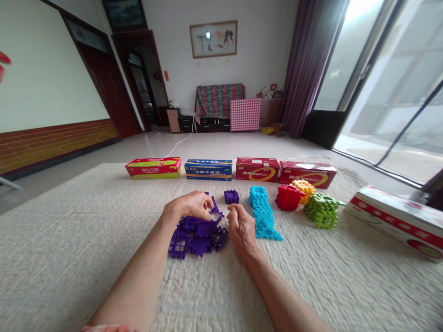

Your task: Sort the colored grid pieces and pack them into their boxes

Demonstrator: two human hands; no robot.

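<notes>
My left hand [194, 204] is bent over a heap of purple interlocking plastic pieces [200, 244], with thumb and forefinger curled about a tilted purple piece [216, 208]. Right of the heap, my right hand [241, 225] is closed, its fingers bent in; whatever they hold, if anything, is hidden. Just beyond it sits a small purple block [231, 197]. A light-blue strip of joined pieces [263, 214] lies close by on the right.
Red [289, 198], yellow [303, 189] and green blocks [321, 211] stand further right. A red-yellow box [154, 168], a blue box [208, 170] and two red boxes [258, 169] line the far side of the quilted cover [86, 221]. A white-red box [398, 221] lies at right.
</notes>
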